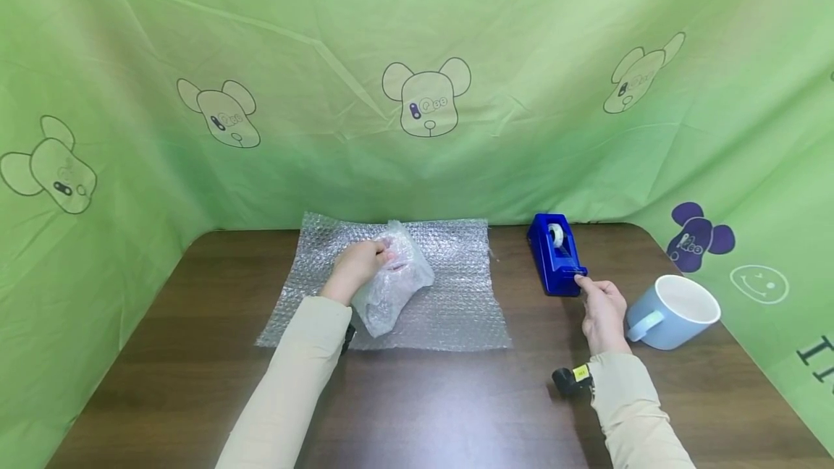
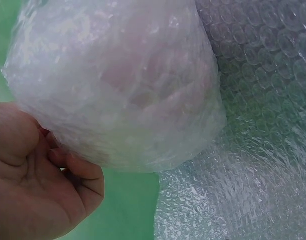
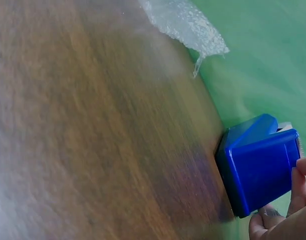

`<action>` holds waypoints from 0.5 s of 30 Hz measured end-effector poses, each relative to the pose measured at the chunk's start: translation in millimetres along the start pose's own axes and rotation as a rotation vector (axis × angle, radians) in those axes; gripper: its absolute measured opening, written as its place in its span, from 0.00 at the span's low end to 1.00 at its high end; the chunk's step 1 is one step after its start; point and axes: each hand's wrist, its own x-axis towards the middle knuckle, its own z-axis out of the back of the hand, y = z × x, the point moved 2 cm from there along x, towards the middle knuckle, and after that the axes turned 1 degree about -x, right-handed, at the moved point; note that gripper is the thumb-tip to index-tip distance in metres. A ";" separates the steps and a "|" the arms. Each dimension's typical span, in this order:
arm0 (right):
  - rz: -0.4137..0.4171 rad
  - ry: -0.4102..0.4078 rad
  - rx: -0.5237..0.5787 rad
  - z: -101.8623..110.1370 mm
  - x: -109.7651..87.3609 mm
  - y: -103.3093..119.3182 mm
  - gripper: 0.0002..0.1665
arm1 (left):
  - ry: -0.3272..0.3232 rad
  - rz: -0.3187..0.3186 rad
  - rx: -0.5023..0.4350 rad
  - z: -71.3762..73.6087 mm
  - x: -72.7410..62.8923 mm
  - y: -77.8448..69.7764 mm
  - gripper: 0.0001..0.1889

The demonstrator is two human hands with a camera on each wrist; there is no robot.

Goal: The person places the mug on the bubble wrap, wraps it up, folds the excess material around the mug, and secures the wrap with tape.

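Note:
My left hand (image 1: 355, 270) holds a bundle wrapped in bubble wrap (image 1: 412, 273) by its upper left side, above a flat sheet of bubble wrap (image 1: 462, 302). Something faintly pinkish shows through the layers in the left wrist view, but its kind is hidden. On the right, my right hand (image 1: 604, 313) is at the front cutter of a blue tape dispenser (image 1: 546, 255), thumb and finger pinching at the tape's end; the tape itself barely shows. A white roll of tape (image 1: 556, 234) sits in the dispenser.
A light blue mug (image 1: 666, 328) with a white inside stands just right of my right hand, its handle toward me. A green printed curtain (image 1: 313, 158) surrounds the brown wooden table (image 1: 456, 411) along its back and sides.

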 end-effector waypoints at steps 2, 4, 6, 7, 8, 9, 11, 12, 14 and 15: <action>0.009 -0.002 -0.033 0.5 0.8 0.0 0.23 | 0.003 0.006 -0.004 0.0 0.0 -0.2 0.20; 0.015 -0.004 -0.056 0.5 0.9 0.4 0.23 | 0.006 0.008 -0.004 0.1 -0.1 -0.3 0.21; 0.019 -0.002 -0.065 0.5 0.9 1.0 0.23 | 0.008 0.008 -0.005 0.1 -0.1 -0.5 0.21; 0.020 0.002 -0.066 0.6 0.9 1.2 0.24 | 0.008 0.006 -0.006 0.0 -0.1 -0.3 0.21; 0.020 0.005 -0.062 0.4 0.8 1.5 0.24 | 0.008 0.005 -0.006 0.1 -0.2 -0.2 0.21; 0.020 0.008 -0.057 0.3 0.7 1.7 0.24 | 0.007 0.003 -0.007 0.1 -0.3 0.0 0.21; 0.023 0.010 -0.053 0.2 0.7 2.0 0.24 | 0.006 0.000 -0.009 0.6 -0.7 0.3 0.21; 0.024 0.008 -0.051 0.1 0.9 2.1 0.24 | 0.006 -0.001 -0.010 0.7 -0.8 0.3 0.21; 0.030 -0.001 -0.063 -0.2 1.5 2.2 0.24 | 0.006 -0.002 -0.012 0.9 -0.8 0.4 0.21; 0.037 -0.007 -0.078 -0.3 1.9 2.3 0.24 | 0.005 -0.002 -0.013 1.0 -0.7 0.3 0.21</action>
